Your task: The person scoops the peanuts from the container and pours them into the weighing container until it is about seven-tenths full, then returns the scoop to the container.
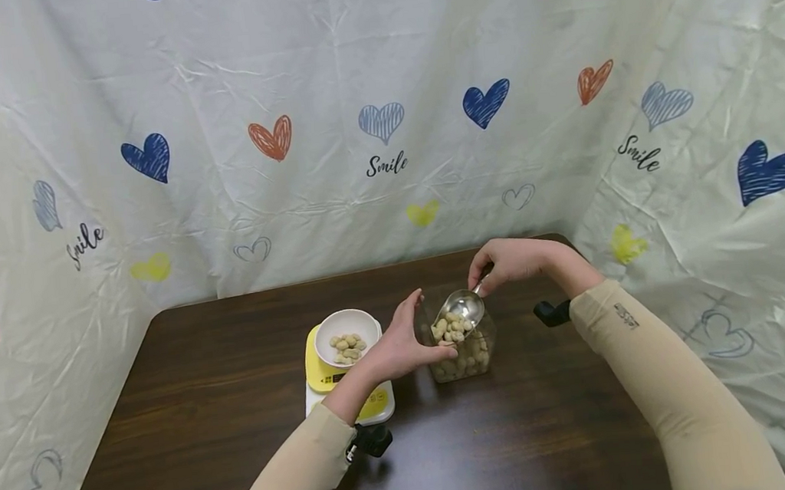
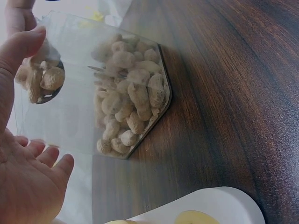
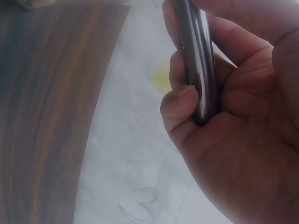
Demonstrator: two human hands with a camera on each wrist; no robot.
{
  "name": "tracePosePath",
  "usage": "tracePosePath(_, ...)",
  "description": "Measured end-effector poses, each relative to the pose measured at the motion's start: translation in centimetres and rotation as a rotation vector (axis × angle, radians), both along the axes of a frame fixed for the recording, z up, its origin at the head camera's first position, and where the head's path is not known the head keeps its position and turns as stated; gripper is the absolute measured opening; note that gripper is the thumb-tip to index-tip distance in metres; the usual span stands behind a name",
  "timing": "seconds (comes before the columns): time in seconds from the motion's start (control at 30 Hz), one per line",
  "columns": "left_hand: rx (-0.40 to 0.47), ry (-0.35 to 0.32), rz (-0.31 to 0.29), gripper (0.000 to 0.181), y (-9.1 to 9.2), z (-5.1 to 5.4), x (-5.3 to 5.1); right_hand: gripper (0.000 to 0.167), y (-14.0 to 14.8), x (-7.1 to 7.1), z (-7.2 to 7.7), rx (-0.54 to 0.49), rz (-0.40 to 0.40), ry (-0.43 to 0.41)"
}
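Observation:
My right hand (image 1: pixel 513 260) grips the handle of a metal scoop (image 1: pixel 465 305), tilted over the mouth of a clear plastic container (image 1: pixel 482 353). Peanuts (image 1: pixel 453 328) fill the scoop's bowl. More unshelled peanuts (image 2: pixel 135 93) lie in the container's lower part. My left hand (image 1: pixel 407 344) holds the container from its left side, with the thumb at the front and fingers toward the back. In the right wrist view, curled fingers wrap the shiny scoop handle (image 3: pixel 198 60). Left of the container, a white bowl (image 1: pixel 325 329) with some peanuts sits on a yellow and white scale (image 1: pixel 319 375).
The dark wooden table (image 1: pixel 224 397) reaches back to a white curtain (image 1: pixel 336 234) printed with hearts. My left forearm passes in front of the scale and partly hides it. A dark wrist-worn device (image 1: pixel 373 439) hangs below the left wrist.

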State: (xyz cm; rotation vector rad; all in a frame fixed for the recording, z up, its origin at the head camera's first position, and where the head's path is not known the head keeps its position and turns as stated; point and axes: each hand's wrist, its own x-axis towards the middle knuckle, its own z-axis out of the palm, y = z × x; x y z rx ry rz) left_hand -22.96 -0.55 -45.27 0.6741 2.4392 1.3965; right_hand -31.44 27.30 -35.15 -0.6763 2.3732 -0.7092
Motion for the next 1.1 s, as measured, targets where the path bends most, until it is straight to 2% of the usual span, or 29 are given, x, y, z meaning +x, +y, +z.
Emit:
tracePosePath(0.17, 0.007, 0.003, 0.002, 0.12, 0.2, -0.1, 0.0, 0.013, 0.2, -0.5, -0.1, -0.015, -0.017, -0.022)
tracePosePath(0.37, 0.012, 0.004, -0.001, 0.119, 0.3, -0.1, 0.1, 0.015, 0.3, -1.0, -0.3, -0.043, 0.007, -0.01)
tracePosePath(0.73, 0.009, 0.003, 0.006, 0.121, 0.2, -0.1, -0.1, 0.016, 0.3, -1.1, -0.3, -0.067, 0.011, -0.03)
tracePosePath(1.1, 0.005, 0.001, 0.007, 0.12, 0.1, -0.1, -0.1, 0.016, 0.3, -1.0, 0.7, -0.05, -0.004, -0.015)
